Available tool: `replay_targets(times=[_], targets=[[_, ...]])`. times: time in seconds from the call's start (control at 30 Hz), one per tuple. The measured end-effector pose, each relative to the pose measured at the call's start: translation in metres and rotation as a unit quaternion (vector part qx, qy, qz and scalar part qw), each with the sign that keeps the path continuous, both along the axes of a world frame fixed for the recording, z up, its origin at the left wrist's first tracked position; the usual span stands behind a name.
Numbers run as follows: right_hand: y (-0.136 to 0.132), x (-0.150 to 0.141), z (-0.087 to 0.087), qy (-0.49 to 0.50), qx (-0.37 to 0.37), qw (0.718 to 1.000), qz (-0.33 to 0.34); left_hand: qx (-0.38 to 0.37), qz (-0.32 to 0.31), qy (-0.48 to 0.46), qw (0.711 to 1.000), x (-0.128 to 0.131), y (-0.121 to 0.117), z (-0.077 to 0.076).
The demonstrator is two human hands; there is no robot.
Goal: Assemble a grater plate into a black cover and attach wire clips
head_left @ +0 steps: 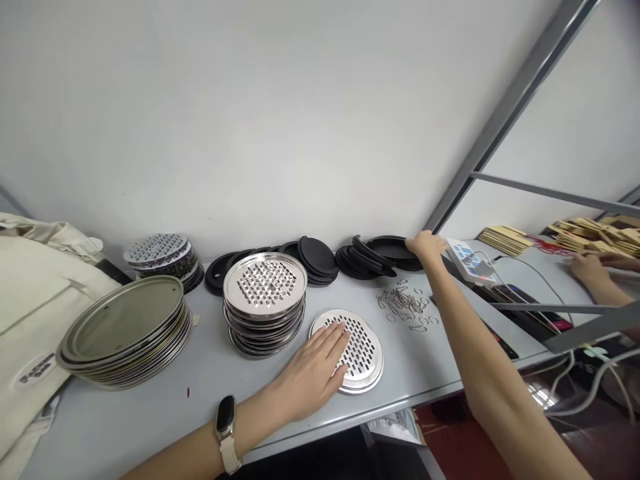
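Note:
My left hand (320, 367), with a watch on its wrist, lies flat with fingers stretched over a round metal grater plate (361, 343). That plate rests on another round piece near the table's front edge. At the back right, my right hand (427, 245) grips the rim of a shallow black round tray (393, 248); its fingertips are partly hidden. Left of the tray are stacked black rings (357, 260). A pile of metal clips and rings (403, 303) lies in front of it. Left of my left hand stands a stack of round grater plates (265, 287).
Large round trays (125, 327) are stacked at the left by a cream bag (30, 320). Behind are patterned graters (160, 250) and black discs (317, 257). On the right stand a metal frame (505, 110), a boxed item (470, 260), cables, and another person's hand (590, 270) among wooden pieces.

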State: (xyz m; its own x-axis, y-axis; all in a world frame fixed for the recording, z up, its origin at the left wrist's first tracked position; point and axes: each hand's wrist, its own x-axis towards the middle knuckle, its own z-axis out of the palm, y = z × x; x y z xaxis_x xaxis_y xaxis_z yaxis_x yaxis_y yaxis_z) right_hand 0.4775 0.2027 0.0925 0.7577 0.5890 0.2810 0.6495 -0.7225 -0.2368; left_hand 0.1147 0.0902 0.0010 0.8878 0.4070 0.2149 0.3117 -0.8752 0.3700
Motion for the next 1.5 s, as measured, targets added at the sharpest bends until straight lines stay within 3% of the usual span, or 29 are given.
replay_targets(times=[0.17, 0.43, 0.77, 0.97, 1.07, 1.33, 1.5], targets=[[-0.001, 0.033, -0.006, 0.056, -0.066, 0.996, -0.037, 0.003, 0.001, 0.0, 1.0, 0.0, 0.0, 0.0], [0.0, 0.03, 0.0, 0.024, -0.03, 0.999, -0.022, -0.001, 0.0, -0.004, 1.0, 0.0, -0.001, 0.001], [-0.014, 0.024, 0.032, -0.082, 0.164, 0.982, 0.048, -0.026, 0.014, -0.034, 0.999, -0.001, -0.001, -0.005], [-0.051, 0.014, 0.043, -0.118, 0.294, 0.946, 0.071, -0.082, 0.119, -0.008, 0.989, -0.002, -0.002, -0.009], [-0.082, 0.004, 0.03, -0.119, 0.344, 0.928, 0.077, -0.126, 0.14, -0.002, 0.982, -0.001, -0.002, -0.009], [-0.152, -0.03, -0.038, -0.093, 0.393, 0.909, 0.102, -0.204, 0.148, -0.084, 0.964, 0.004, -0.001, 0.001], [-0.179, -0.033, -0.059, -0.093, 0.399, 0.907, 0.098, -0.229, 0.212, -0.111, 0.944, 0.014, -0.003, -0.004]])
